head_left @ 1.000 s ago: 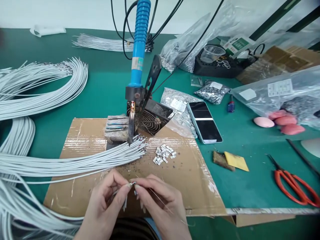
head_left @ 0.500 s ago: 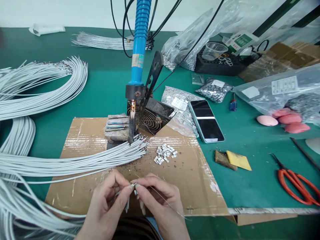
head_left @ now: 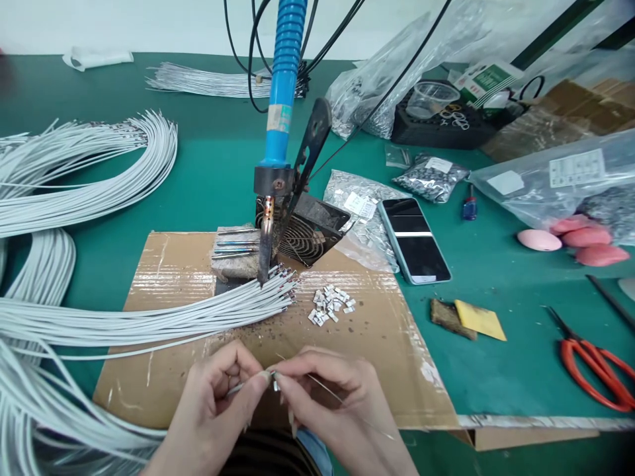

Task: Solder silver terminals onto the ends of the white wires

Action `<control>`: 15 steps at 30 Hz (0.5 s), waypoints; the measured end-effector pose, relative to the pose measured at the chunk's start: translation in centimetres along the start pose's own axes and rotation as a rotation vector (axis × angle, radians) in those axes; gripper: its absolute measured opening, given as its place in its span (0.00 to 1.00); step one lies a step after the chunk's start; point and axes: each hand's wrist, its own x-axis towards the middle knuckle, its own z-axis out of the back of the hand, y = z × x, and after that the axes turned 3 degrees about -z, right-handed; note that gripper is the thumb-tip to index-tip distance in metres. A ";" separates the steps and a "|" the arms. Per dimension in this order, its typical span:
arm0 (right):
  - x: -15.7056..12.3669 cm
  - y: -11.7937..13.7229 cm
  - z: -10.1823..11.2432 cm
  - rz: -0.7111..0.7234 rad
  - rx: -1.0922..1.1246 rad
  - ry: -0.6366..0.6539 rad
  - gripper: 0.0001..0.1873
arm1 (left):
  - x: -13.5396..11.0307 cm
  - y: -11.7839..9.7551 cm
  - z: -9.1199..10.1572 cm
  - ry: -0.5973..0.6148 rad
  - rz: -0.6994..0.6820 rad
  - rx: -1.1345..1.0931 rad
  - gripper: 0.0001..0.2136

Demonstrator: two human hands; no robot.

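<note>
Sm. metal piece point(head_left: 276, 385) at meeting fingertips of both hands, low over cardboard point(head_left: 381, 370), approx. centre nr. front edge; exact seating hidden. L hand point(head_left: 218, 396): fingertips pinched, white wire point(head_left: 235, 390) held. R hand point(head_left: 342, 396): thumb and index nearly closed, thin strand point(head_left: 325, 387) running through the grip and out across the palm. Vs. prev. frame: hands slightly nearer wearer, R wrist swung outward; view shifted a little. Pile of sm. parts point(head_left: 327, 305) beyond hands, unchanged. Wire bundle point(head_left: 198, 320) to L, ends below soldering iron point(head_left: 285, 79); contact w/ tip can't be told. Phone point(head_left: 415, 241) and red-handled scissors point(head_left: 595, 370) to R on green table point(head_left: 496, 380), both as bef.
</note>
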 end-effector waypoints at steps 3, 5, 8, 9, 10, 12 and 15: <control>-0.1 0.9 0.2 0.024 -0.079 -0.012 0.07 | -0.3 0.0 -0.4 -0.050 -0.069 0.068 0.25; -0.2 1.3 0.1 0.037 -0.089 -0.030 0.07 | -0.5 0.2 -0.6 -0.073 -0.125 0.129 0.22; -0.5 0.9 -0.6 -0.017 -0.009 -0.089 0.06 | -0.5 0.5 -0.9 -0.106 -0.179 0.184 0.21; -0.7 0.6 -1.1 -0.048 0.042 -0.125 0.05 | -0.5 0.6 -1.0 -0.114 -0.180 0.168 0.21; -0.9 0.2 -1.5 -0.075 0.094 -0.165 0.05 | -0.5 0.6 -1.1 -0.119 -0.169 0.136 0.22; -1.2 -0.6 -2.4 -0.082 0.161 -0.246 0.07 | -0.4 0.6 -1.3 -0.120 -0.130 0.047 0.23; -1.4 -1.3 -3.0 0.069 0.075 -0.318 0.06 | -0.3 0.4 -1.6 -0.118 -0.105 -0.061 0.23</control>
